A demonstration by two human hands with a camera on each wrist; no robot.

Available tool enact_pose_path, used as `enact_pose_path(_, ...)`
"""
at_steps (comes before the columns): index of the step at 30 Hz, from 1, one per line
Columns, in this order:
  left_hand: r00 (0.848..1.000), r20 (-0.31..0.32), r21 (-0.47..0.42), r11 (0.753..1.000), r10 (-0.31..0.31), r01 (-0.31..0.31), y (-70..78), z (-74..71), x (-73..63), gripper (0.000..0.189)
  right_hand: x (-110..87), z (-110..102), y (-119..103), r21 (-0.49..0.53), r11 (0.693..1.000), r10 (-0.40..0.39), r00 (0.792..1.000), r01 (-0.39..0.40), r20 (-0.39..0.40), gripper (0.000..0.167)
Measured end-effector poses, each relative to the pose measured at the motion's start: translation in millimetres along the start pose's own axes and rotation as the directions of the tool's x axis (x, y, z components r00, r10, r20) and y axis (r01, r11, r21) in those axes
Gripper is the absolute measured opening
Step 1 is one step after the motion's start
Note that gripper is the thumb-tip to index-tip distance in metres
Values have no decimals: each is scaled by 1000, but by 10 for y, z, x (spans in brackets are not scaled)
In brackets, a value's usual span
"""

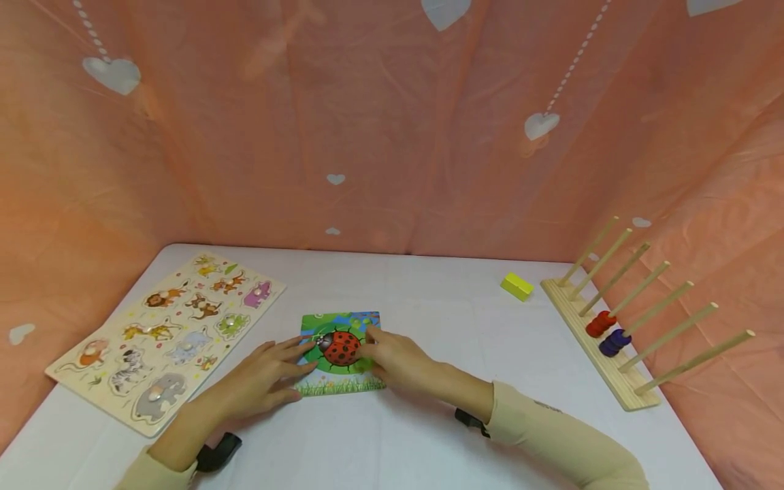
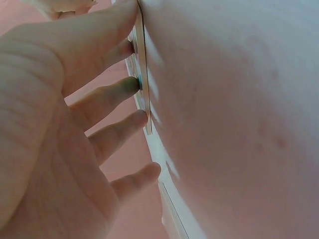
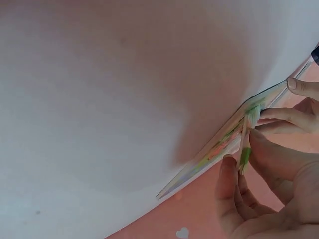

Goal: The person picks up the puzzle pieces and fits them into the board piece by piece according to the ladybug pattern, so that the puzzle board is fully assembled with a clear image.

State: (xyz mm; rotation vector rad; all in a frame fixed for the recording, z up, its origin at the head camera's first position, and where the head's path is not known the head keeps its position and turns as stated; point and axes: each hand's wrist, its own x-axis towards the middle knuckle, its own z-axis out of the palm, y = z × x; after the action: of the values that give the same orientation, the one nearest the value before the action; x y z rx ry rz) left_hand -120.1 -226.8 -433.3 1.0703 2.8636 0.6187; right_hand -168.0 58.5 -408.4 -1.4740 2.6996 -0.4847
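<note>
A square ladybug puzzle (image 1: 343,386) with a blue and green background lies in the middle of the white table. My left hand (image 1: 263,378) rests at its left side, fingers spread and fairly straight, with the tips on the board's edge. In the left wrist view those fingers (image 2: 107,97) touch the thin wooden board (image 2: 143,74). From the right, my right hand (image 1: 398,361) reaches over the board. Between its thumb and fingers it pinches a thin puzzle piece (image 3: 245,154) with green on it, tilted up against the board; in the head view the hand mostly hides this piece.
On the left lies a large animal peg puzzle (image 1: 220,357). A yellow block (image 1: 517,286) sits at the back right. Beside it stands a wooden peg rack (image 1: 588,333) with tall rods, red rings (image 1: 601,324) and dark blue rings (image 1: 615,342). A pink curtain (image 1: 380,136) hangs behind.
</note>
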Motion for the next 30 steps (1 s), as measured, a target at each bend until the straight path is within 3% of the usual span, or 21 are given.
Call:
enact_pose_path(8, 1000, -3, 11, 1000, 13, -13, 24, -13, 6, 47, 20, 41, -5, -23, 1000, -1, 1000, 1, 9, 30)
enact_pose_path(14, 998, -32, 29, 999, 44, -43, 16, -13, 2, 46, 43, 60, -31, -68, 997, 46, 998, -44, 31, 34)
enact_pose_path(20, 1000, -15, 16, 1000, 22, -22, 12, -1, 4, 47, 72, 97, -19, -8, 996, 84, 993, -84, 84, 34)
enact_pose_path(30, 1000, -10, 21, 1000, 16, -16, 11, 0, 7, 47, 50, 90, -24, 10, 997, 78, 993, -79, 88, 31)
